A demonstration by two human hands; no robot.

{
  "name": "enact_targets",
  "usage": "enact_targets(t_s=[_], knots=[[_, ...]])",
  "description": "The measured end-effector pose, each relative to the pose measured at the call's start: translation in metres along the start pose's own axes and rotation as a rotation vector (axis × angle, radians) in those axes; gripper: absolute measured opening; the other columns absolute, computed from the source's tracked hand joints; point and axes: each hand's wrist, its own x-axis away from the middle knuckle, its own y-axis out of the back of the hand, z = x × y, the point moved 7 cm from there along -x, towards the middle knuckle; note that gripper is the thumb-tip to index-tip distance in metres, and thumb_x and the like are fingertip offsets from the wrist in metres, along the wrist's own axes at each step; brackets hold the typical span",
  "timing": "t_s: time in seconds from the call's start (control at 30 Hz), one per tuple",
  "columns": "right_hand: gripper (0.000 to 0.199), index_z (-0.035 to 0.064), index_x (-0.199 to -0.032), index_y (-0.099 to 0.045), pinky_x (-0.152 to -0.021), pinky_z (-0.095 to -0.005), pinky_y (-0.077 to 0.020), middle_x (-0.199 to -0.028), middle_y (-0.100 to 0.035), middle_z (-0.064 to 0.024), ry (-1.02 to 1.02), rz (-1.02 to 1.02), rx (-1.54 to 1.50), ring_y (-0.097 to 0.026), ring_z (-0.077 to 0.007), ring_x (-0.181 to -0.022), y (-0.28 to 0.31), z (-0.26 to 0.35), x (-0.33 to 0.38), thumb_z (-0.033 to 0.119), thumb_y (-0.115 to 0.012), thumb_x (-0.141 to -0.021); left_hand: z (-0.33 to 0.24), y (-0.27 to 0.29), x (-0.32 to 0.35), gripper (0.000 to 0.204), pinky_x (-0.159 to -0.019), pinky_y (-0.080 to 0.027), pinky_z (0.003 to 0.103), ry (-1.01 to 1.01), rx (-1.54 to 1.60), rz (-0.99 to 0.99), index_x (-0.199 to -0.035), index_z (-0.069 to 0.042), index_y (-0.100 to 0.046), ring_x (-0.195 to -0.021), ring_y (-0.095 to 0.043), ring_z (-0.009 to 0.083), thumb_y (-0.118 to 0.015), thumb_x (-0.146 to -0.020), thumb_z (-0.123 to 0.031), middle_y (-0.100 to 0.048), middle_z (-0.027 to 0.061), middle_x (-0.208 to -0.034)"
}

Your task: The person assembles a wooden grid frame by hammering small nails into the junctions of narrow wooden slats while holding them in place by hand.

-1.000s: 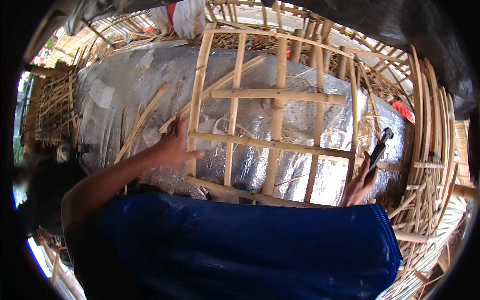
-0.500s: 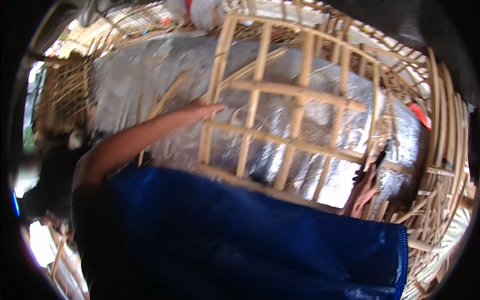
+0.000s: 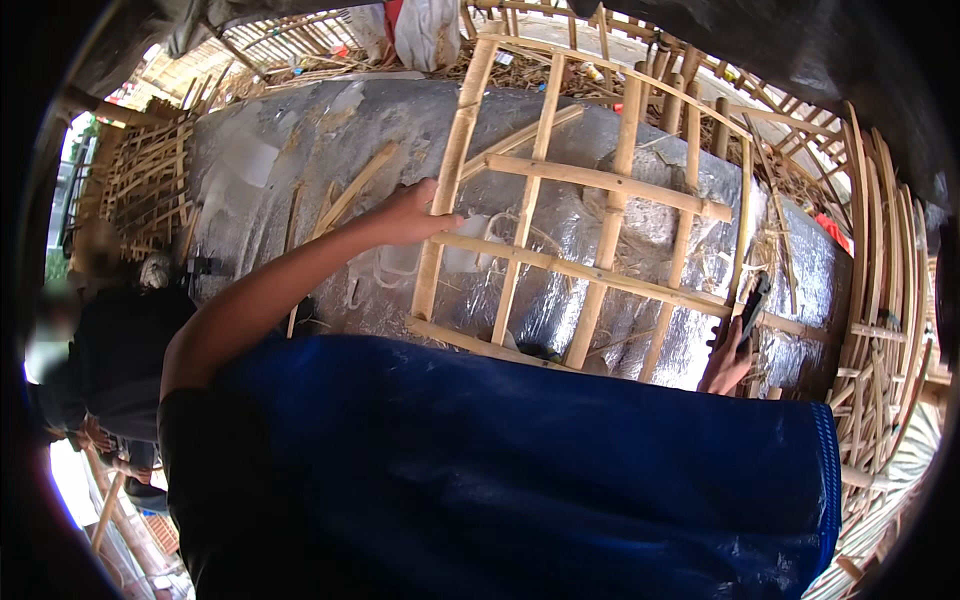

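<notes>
A bamboo lattice frame [image 3: 610, 225] of light split poles leans in front of me, its lower edge meeting my blue apron [image 3: 520, 460]. My left hand [image 3: 420, 213] is closed around the frame's left rail, just above the end of a crossbar. At the frame's lower right, my right hand [image 3: 728, 365] grips a dark hand tool [image 3: 757, 300] that points up and away. The sleeve edge partly hides this hand, and the tool's exact kind is not clear.
Beneath the frame spreads a shiny grey plastic sheet [image 3: 240, 170] with loose bamboo strips [image 3: 365, 180]. Bundled bamboo strips [image 3: 880, 300] stand at the right, a slatted bamboo panel [image 3: 150, 180] at the far left. Another person in dark clothes [image 3: 125, 350] sits at the left.
My left fingers, stretched along the rail before, now wrap around it. The frame has shifted slightly right in view. The dark tool in my right hand shows more fully and stands steeper.
</notes>
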Motion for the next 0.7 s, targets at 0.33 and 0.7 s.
enact_targets(t_s=[0.33, 0.7], knots=[[0.044, -0.0046, -0.116, -0.066, -0.076, -0.0300, -0.0510, -0.106, -0.070, -0.0167, -0.077, 0.009, -0.188, -0.064, -0.0187, -0.086, -0.010, -0.044, -0.008, 0.035, -0.064, -0.098, 0.001, 0.005, 0.008, 0.068, -0.096, -0.046, 0.042, -0.048, -0.161, 0.020, -0.125, 0.003, -0.052, -0.114, -0.060, 0.0340, -0.070, -0.087, -0.051, -0.061, 0.0265, -0.120], [0.045, -0.0026, -0.102, -0.069, -0.060, -0.0286, -0.0422, -0.081, -0.065, -0.0069, -0.117, 0.092, -0.241, -0.053, -0.0124, -0.067, -0.022, -0.008, 0.019, 0.042, -0.067, -0.095, 0.017, 0.015, -0.012, 0.044, -0.076, -0.051, 0.032, -0.109, 0.198, -0.007, -0.112, -0.002, -0.063, -0.085, -0.065, 0.0168, -0.081, -0.084, -0.029, -0.070, 0.0101, -0.099]])
